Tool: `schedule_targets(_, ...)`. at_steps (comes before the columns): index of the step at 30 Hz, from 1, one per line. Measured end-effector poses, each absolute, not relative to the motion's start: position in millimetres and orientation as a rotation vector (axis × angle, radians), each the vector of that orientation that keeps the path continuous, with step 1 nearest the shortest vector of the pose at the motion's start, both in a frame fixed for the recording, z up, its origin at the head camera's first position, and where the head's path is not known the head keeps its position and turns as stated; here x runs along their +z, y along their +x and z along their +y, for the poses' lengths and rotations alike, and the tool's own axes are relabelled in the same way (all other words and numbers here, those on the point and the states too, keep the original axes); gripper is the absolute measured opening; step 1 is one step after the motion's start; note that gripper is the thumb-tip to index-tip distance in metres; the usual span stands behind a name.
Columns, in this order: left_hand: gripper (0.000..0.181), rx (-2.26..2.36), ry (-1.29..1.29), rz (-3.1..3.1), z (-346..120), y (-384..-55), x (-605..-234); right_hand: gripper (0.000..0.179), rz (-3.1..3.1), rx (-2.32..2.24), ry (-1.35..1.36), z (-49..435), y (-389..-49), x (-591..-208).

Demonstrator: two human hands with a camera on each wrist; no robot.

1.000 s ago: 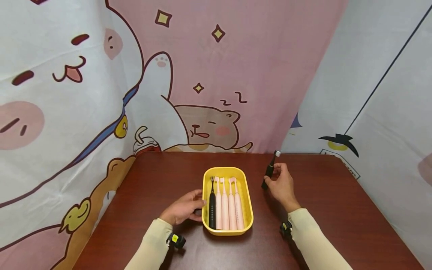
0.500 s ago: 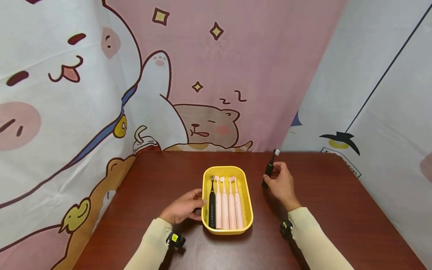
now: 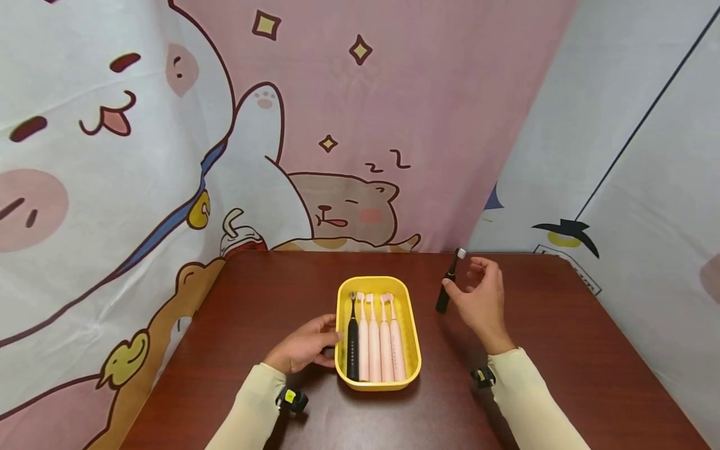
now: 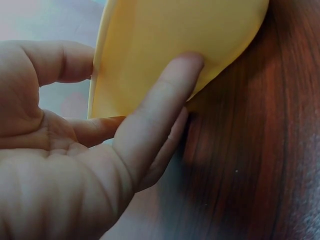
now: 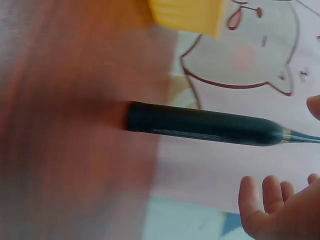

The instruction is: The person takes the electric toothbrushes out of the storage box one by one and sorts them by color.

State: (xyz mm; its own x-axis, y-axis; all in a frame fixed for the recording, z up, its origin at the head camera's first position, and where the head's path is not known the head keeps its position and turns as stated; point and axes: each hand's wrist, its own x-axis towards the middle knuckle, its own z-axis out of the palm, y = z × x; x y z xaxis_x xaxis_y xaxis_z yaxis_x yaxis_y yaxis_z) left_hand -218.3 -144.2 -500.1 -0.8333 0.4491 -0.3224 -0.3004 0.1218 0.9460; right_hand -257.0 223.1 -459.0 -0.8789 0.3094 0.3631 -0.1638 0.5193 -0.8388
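A black electric toothbrush with a white brush head stands upright on the table, right of a yellow tray. Beside it my right hand has its fingers spread; in the right wrist view a gap shows between the fingers and the toothbrush handle. My left hand rests against the tray's left side, its extended fingers touching the outer wall and rim. In the tray lie another black toothbrush, leftmost, and several pale pink toothbrushes, side by side with heads pointing away.
The dark reddish-brown table ends at a far edge behind the tray. A cartoon-printed cloth hangs behind it and along both sides. Each wrist wears a small black camera, such as the left one.
My right hand has released the black toothbrush and moved slightly right, fingers spreading. The toothbrush stays upright where it was held. The left hand and the tray hold their place.
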Motion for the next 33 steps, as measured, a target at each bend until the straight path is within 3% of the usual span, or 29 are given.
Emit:
schedule_targets(19, 0.051, 1.78, 0.151, 1.838, -147, -217, -499, 0.071, -2.068, 1.184, 0.272, 181, -207, -387)
schedule_targets(33, 0.053, 1.807, 0.153, 1.811, -148, -219, -501, 0.078, -2.263, 1.313, 0.451, 117, -202, -398)
